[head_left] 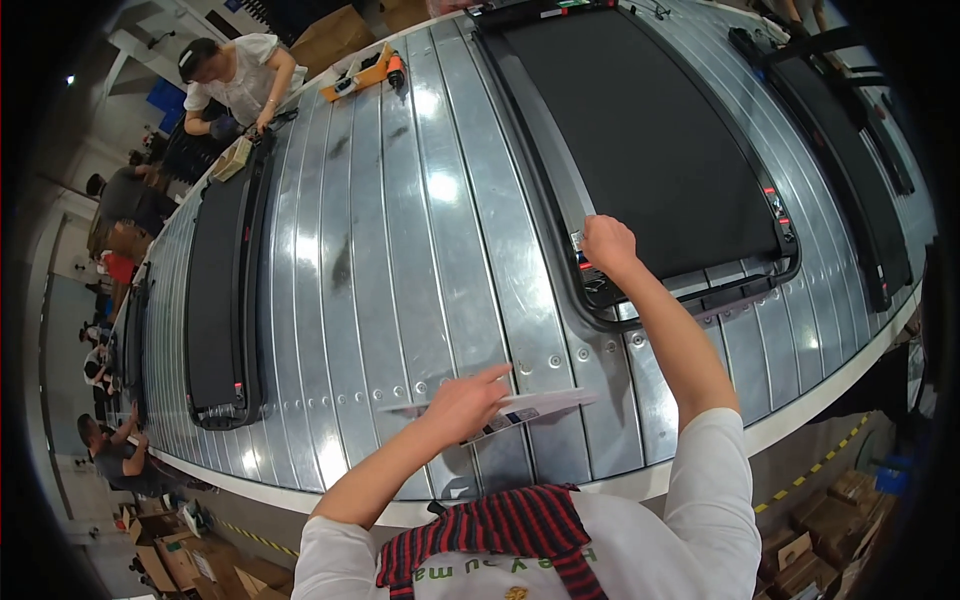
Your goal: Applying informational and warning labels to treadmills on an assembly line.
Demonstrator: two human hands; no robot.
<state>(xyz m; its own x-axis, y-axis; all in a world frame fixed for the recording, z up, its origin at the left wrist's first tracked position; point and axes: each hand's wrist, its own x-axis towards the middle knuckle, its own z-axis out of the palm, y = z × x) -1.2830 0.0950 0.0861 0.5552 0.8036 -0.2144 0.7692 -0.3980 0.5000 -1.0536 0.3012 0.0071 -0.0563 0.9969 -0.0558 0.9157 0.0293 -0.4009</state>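
**Hands at the near edge of a metal conveyor**

The ribbed metal conveyor [400,230] runs wide, with bare slats between the black treadmill [640,130] and a second treadmill [215,290] well to the left. The right hand [606,245] presses on the treadmill's near left corner, fingers curled narrow. The left hand [462,405] holds a white sheet of labels [540,405] near the conveyor's near edge, fingers pinched on it.

White label sheet [530,408]: flat strip, near belt edge. Small white sticker [577,239]: treadmill frame corner. Brown cartons [835,510]: stacked, floor, lower right.
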